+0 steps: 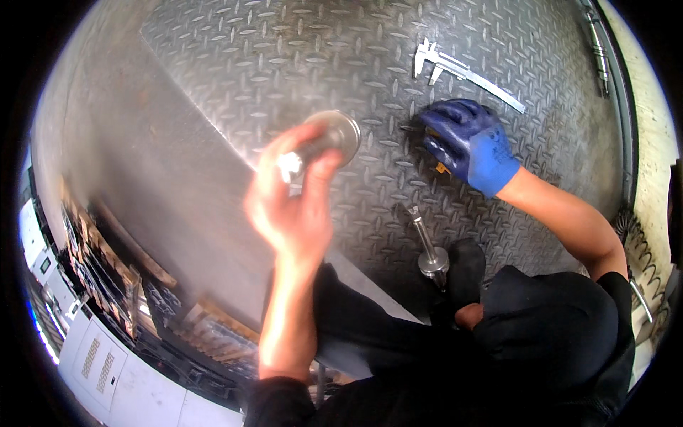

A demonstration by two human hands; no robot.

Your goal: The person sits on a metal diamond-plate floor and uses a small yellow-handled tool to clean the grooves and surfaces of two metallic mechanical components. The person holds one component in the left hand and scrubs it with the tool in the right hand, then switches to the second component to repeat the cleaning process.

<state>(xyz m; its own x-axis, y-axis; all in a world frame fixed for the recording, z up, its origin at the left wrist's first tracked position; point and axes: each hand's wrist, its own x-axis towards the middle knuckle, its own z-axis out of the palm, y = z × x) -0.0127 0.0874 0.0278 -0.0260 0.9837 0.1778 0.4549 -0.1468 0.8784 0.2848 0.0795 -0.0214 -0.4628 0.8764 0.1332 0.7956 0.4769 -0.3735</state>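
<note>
My bare left hand (295, 192) is closed around a shiny metal part with a round disc end (344, 135). Motion blurs both the hand and the part, and the fingers cover much of it. To the right, my right hand (466, 142) wears a blue glove with a darker coated front. Its fingers are curled, low over the tread-plate surface (384, 43); a small yellow-orange piece (442, 168) pokes out below them, but the rest is hidden. Just beyond that glove lies a silver vernier caliper (469, 73), its jaws toward the left.
A metal shaft with a round flange (432, 262) sits by my dark-clothed leg. Another slim metal shaft (599, 53) lies along the far right edge, near a coiled black hose (640, 245). Wooden pallets (131, 285) and a white cabinet (99, 363) stand at lower left.
</note>
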